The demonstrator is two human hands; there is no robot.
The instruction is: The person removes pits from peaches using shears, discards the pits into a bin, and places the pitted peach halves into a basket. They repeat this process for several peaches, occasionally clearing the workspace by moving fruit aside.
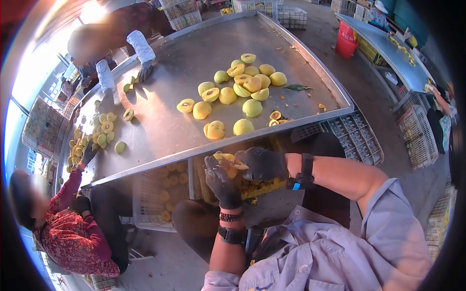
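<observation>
Both of my hands are in dark gloves, held together just below the near edge of the metal table. My left hand (221, 182) grips a cut yellow peach (225, 157) from the left side. From the right, my right hand (262, 164) closes its fingers on the same fruit, whose orange flesh shows between the hands. The fingers partly hide it, and I cannot tell whether the right hand also holds a small tool. On the table in front lies a loose pile of whole and halved peaches (227, 96), some halves showing their pits.
The metal table (165, 116) has a raised rim. A crate (145, 194) with peach halves stands under it, left of my knees; another crate (357, 136) is at the right. A co-worker in red (77, 237) and another person with white sleeves (141, 46) handle peach halves on the left.
</observation>
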